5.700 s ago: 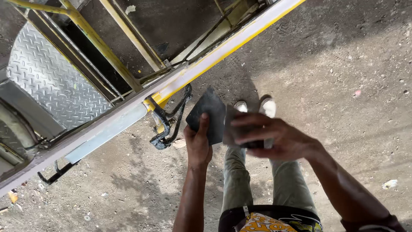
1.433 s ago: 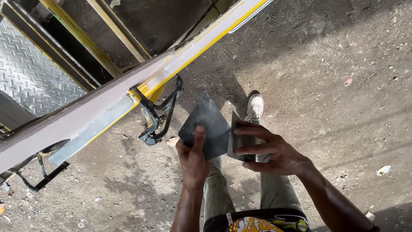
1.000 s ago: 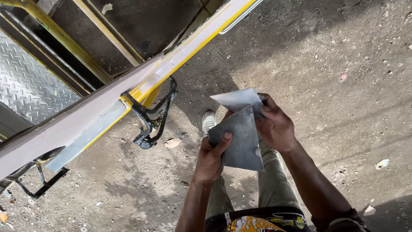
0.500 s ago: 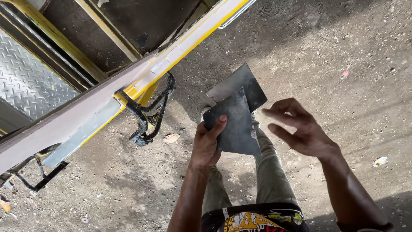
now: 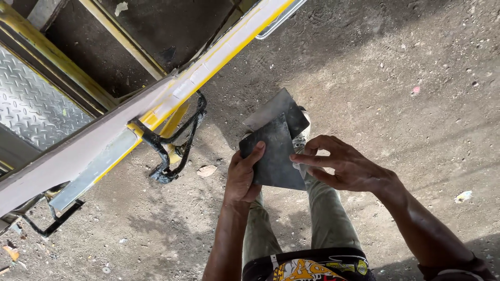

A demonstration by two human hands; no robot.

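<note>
Where the two hands meet, just right of the frame's centre, sits the principal item: a dark grey sheet (image 5: 273, 156), flat, roughly four-sided, dull-surfaced, with a second dark sheet (image 5: 278, 110) of like kind lapped behind it and projecting toward 12 o'clock. Left hand (image 5: 244, 177): at 7 o'clock of the front sheet, thumb pressed flat on its face, remaining fingers hidden behind it, clamped on the sheet. Right hand (image 5: 346, 167): at 3 o'clock of the sheet, fingers spread and extended, the fingertips (image 5: 298, 158) touching the sheet's right edge; not closed round it. Below the sheets, toward 6 o'clock: the person's legs in olive trousers (image 5: 323, 224), and a dark garment with a yellow printed pattern (image 5: 307, 268) at the bottom edge. A light-coloured shoe (image 5: 302, 136) shows partly from behind the sheets. Toward 9 o'clock: a black bent metal bracket (image 5: 174, 143) hanging under a long yellow and grey beam (image 5: 156, 112) that runs diagonally from lower left to upper right. Toward 10 o'clock, beyond the beam: a ribbed chequer-plate panel (image 5: 31, 104) and yellow bars (image 5: 120, 39). Ground: bare dirt (image 5: 416, 62), sunlit at right, scattered with small pebbles, a dry leaf (image 5: 207, 170) and a pale scrap (image 5: 462, 196).
</note>
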